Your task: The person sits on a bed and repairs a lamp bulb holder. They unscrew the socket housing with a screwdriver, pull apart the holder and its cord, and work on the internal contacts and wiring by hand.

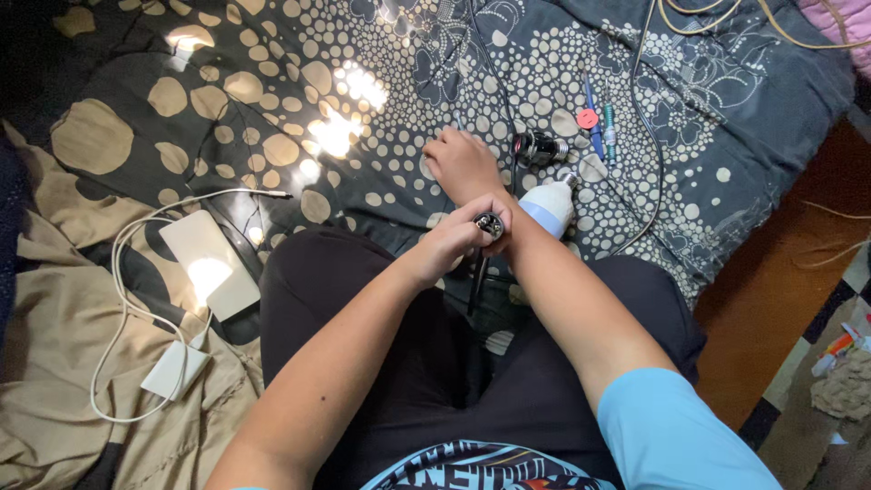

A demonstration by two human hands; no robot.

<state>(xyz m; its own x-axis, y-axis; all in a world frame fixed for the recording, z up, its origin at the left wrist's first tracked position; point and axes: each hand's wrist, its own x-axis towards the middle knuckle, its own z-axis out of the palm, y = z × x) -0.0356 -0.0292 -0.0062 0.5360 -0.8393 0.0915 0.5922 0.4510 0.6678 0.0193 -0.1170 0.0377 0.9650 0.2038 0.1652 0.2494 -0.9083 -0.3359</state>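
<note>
The left hand (454,238) is clamped around a small dark lamp socket (490,223), held up over the lap against the right forearm. The right hand (461,161) reaches forward, fingers curled down onto the spotted bedspread (272,109); whether it grips anything cannot be told. Just right of the left hand lies a white bulb (549,205), just right of the right hand a second dark socket (537,147), and beyond that a blue screwdriver (594,127); well to the left, a white charger with cable (177,367).

Sunlit dark dotted bedsheet (272,109) beside a brown floor (771,299).
</note>
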